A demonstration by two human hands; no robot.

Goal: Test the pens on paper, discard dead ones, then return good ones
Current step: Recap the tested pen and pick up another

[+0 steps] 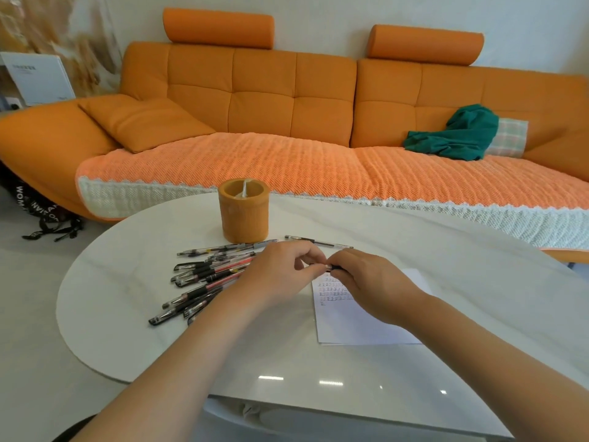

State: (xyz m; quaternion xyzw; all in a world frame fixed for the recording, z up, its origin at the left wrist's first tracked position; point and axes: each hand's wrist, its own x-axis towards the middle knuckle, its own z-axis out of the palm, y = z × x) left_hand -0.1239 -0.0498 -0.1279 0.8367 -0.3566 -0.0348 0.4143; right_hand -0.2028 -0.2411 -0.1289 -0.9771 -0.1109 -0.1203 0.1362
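Observation:
My left hand (280,275) and my right hand (366,282) meet over the top of the white paper (366,320), both pinching one pen (330,267); only its clear end and black grip show between the fingers. Scribbled test marks sit on the paper's upper left. Left of my hands lies a pile of several pens (204,279) with black grips and clear barrels. A single pen (318,242) lies apart behind my hands. The orange cylindrical pen holder (243,212) stands upright at the table's far side.
The white oval table (127,314) has its curved edge on the left and a glossy front edge near me. An orange sofa (287,106) with a green cloth (455,135) stands behind it. A black strap bag (41,212) lies on the floor at left.

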